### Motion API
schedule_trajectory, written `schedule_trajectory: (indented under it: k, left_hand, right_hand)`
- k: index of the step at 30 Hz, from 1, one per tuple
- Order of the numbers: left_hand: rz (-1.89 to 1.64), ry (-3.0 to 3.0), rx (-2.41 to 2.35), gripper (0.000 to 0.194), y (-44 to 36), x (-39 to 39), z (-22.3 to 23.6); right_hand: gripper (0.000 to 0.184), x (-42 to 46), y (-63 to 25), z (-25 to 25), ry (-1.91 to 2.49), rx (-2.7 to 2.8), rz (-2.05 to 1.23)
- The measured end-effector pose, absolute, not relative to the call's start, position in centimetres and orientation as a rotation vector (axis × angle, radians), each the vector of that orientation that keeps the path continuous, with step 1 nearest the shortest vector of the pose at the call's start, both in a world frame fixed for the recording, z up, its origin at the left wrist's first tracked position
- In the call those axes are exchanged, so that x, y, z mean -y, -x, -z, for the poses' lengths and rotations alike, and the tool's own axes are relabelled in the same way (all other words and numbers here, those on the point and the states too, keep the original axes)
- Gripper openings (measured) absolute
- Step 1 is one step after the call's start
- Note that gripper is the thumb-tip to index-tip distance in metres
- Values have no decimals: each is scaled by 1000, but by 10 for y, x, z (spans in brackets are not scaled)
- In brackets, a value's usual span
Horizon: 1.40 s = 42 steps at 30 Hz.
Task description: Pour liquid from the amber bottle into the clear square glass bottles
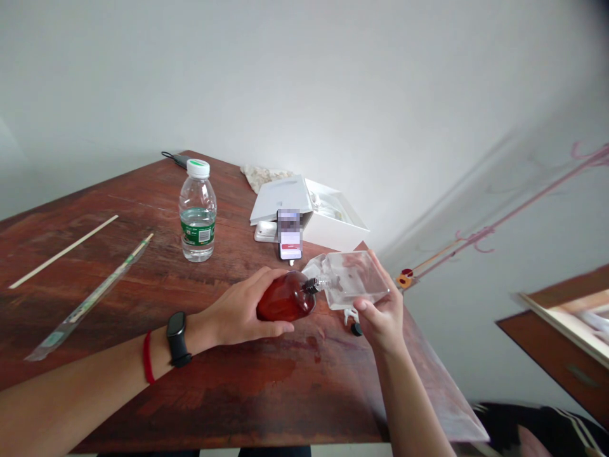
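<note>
Left hand (238, 311) wraps round a brown bottle (285, 298) lying on its side, held just above the wood table (200, 400), fingers together and clamped on the bottle's body, thumb hidden behind it or cannot tell. Black nozzle (311, 286) on the bottle neck sits right at the corner of a clear plastic bag (349, 279), the two joined or touching end to end. Right hand (383, 314) holds that bag from below, fingers (366, 306) curled under and gripping it at the near table corner. Small white clip and black cap (356, 329) hang under the bag. Black watch (177, 339) and red string (148, 357) on left wrist. Behind the hands: water bottle (197, 219) with white cap, standing upright; phone (290, 235) with blurred screen propped against an open white box (335, 219); crumpled cloth (264, 176) behind the box. Left side of table: bare wooden stick (61, 251) and a stick in a clear wrapper (90, 298). Black cable (174, 158) at far corner.
</note>
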State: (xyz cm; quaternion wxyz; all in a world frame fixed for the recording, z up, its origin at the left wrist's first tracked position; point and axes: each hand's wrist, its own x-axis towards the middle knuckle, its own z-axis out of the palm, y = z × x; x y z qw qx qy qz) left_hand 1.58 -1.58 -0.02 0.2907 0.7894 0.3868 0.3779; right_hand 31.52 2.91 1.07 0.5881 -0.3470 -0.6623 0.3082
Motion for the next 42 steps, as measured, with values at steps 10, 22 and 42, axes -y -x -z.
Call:
schedule_trajectory:
  k: [10,22,42]
  left_hand:
    - [-1013,-2108,-1036,81,-16,16,1]
    - [-1021,-2110,-1042,81,-16,15,2]
    - [-1023,-2087,-1063,80,-17,17,-1]
  right_hand:
    - [88,-32,-319,-12,793,1572,-680]
    - [93,-32,-321,-13,809,1567,-693]
    - [87,-29,-321,-24,839,1591,-681]
